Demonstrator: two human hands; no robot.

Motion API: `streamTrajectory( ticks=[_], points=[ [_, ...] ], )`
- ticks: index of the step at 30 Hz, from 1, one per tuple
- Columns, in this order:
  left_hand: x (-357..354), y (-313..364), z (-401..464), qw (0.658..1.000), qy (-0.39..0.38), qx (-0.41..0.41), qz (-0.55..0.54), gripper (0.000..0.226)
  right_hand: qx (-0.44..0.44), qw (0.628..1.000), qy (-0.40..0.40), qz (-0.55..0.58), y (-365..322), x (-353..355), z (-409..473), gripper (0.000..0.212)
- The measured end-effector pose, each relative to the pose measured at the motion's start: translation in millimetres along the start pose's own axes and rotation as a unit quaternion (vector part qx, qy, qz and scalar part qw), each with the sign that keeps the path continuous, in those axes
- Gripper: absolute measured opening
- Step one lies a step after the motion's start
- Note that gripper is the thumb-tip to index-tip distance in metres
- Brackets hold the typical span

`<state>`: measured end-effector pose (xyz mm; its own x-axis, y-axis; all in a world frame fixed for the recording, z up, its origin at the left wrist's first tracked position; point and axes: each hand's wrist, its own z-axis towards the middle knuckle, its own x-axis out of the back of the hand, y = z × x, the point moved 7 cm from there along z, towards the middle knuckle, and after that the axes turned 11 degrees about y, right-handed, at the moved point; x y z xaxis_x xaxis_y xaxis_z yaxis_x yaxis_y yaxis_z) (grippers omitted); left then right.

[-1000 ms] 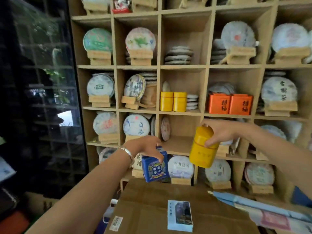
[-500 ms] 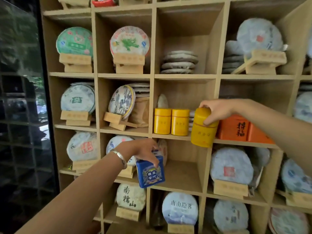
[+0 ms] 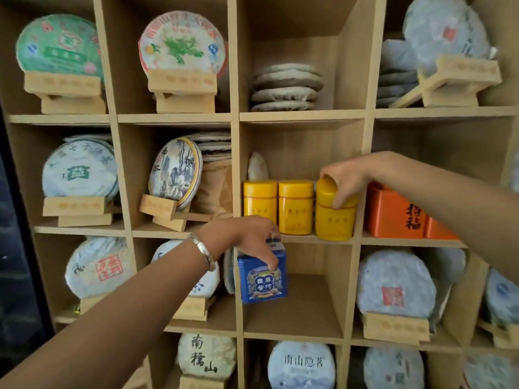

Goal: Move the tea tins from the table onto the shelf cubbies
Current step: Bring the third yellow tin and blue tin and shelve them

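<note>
Your right hand (image 3: 344,178) reaches in from the right, fingers clamped over the lid of the upright yellow tin (image 3: 334,217), right of the two yellow tins (image 3: 278,206). One cubby below those, your left hand (image 3: 247,237) grips the upright blue tin (image 3: 262,279) from above.

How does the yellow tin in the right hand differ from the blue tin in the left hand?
The yellow tin is round with a domed lid; the blue tin is boxy with a printed label. The yellow tin stands at the shelf edge beside two like it; the blue tin hangs tilted in front of the cubby below. Both are gripped from the top, by the right hand and the left hand.
</note>
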<state>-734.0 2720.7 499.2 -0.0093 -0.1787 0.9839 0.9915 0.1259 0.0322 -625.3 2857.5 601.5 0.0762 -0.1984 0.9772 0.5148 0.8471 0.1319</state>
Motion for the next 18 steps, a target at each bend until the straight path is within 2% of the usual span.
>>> streamTrajectory(
  ticks=[8, 11, 15, 18],
  points=[
    [-10.1, 12.2, 6.8, 0.999, -0.011, -0.050, -0.007, 0.067, -0.022, 0.998, -0.004, -0.053, -0.2, -1.6, 10.0, 0.073],
    [-14.6, 14.7, 7.3, 0.998, -0.015, -0.060, -0.007, 0.067, -0.023, 0.998, 0.002, -0.062, -2.4, -3.7, 12.3, 0.068],
    [-18.5, 16.6, 8.9, 0.998, -0.021, -0.056, -0.017, 0.069, -0.007, 0.996, 0.021, -0.087, -9.0, -5.2, 13.7, 0.050],
    [-18.9, 19.1, 8.7, 0.998, -0.016, -0.065, -0.021, 0.068, 0.005, 0.991, 0.056, -0.123, -13.3, -0.4, 9.4, 0.066]
  ],
)
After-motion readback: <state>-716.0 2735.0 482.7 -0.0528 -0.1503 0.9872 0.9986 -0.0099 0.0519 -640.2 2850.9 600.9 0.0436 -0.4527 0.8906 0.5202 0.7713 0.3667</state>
